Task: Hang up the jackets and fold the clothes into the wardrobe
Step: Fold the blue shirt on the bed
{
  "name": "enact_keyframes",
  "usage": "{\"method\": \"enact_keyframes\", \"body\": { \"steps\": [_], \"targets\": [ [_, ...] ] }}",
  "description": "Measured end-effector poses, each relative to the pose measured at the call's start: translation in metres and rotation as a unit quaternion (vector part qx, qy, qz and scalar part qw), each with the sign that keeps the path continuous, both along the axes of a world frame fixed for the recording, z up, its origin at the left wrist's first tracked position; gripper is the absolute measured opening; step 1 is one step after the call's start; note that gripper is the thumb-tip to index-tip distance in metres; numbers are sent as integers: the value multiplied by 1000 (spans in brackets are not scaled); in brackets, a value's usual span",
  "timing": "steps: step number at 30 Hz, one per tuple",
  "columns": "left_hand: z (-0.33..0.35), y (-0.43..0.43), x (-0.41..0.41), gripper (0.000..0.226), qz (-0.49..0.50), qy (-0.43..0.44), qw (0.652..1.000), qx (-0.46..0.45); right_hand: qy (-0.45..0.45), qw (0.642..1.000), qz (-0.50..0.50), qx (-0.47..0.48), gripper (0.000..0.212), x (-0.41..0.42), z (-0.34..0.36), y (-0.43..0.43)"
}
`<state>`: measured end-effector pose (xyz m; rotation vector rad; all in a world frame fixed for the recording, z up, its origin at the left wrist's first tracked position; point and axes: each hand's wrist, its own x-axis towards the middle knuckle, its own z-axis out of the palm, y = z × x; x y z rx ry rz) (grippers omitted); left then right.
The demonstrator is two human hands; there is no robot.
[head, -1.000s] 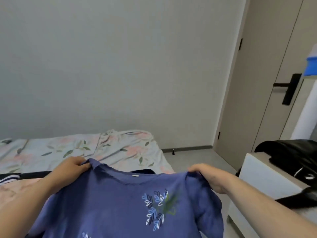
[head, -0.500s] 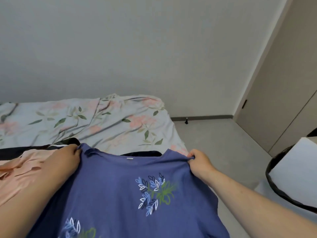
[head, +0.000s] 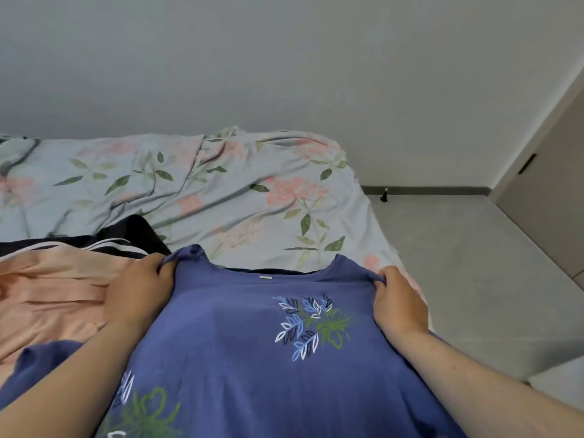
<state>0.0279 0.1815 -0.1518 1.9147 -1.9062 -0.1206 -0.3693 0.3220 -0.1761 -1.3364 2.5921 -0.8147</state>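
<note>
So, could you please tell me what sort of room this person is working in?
Most likely a bedroom: a bed with a pale floral-print sheet stands against a plain grey wall, with a peach garment lying on it and a blue leaf-print T-shirt held over it.

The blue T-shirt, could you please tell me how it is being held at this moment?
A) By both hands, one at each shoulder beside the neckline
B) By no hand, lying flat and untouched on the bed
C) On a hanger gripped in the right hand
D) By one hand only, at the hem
A: the left hand and the right hand each pinch a shoulder of the blue T-shirt, with the neckline between them.
</note>
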Motion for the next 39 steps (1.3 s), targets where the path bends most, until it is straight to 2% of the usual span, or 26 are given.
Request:
{"method": "enact_keyframes", "body": {
  "steps": [3,6,8,11,13,14,16,18,19,21,23,25,26,28,29,33,36,39],
  "targets": [
    [-2,-1,2,39,14,9,1000,9,-4,1000,19,15,16,7,3,-2],
    [1,1,7,40,13,10,1000,10,-77,994,81,19,6,8,15,9],
    [0,3,8,38,3,-10,1000,-5,-121,988,100,2,22,7,24,34],
    [6,5,2,34,-31,-51,998,-11,-101,995,28,3,33,-3,26,88],
    [20,5,-8,26,-54,-32,998,2,-92,995,-6,47,19,-12,25,125],
    [30,6,-16,27,-60,-19,998,-26,-115,991,-10,67,12,-15,25,139],
    [55,18,-42,34,-81,-29,985,-151,-181,980,-12,87,16,-15,24,155],
    [79,54,-89,36,-208,-28,946,-247,-243,966,-40,74,16,-12,23,160],
    [82,79,-118,35,-287,-26,927,-238,-281,956,-62,60,16,-11,22,160],
    [76,126,-172,40,-425,-38,890,-159,-360,927,-105,20,15,-11,21,158],
    [55,158,-214,74,-497,-77,863,-39,-415,899,-136,-27,12,-17,20,156],
    [27,172,-235,117,-498,-117,856,80,-461,870,-149,-89,9,-25,23,154],
    [13,174,-241,129,-483,-130,859,109,-494,846,-156,-121,9,-29,26,151],
    [-8,177,-247,140,-451,-138,873,125,-557,797,-164,-166,13,-36,34,144],
    [-16,177,-248,143,-443,-140,877,123,-563,792,-160,-175,16,-38,38,140],
    [-27,173,-254,149,-451,-159,869,126,-474,872,-62,-104,13,-37,41,134],
    [-28,174,-255,149,-449,-153,871,130,-439,898,-19,-18,12,-31,31,141],
    [-26,175,-255,148,-450,-148,872,124,-402,914,-49,-14,15,-32,30,144]
  ]
}}
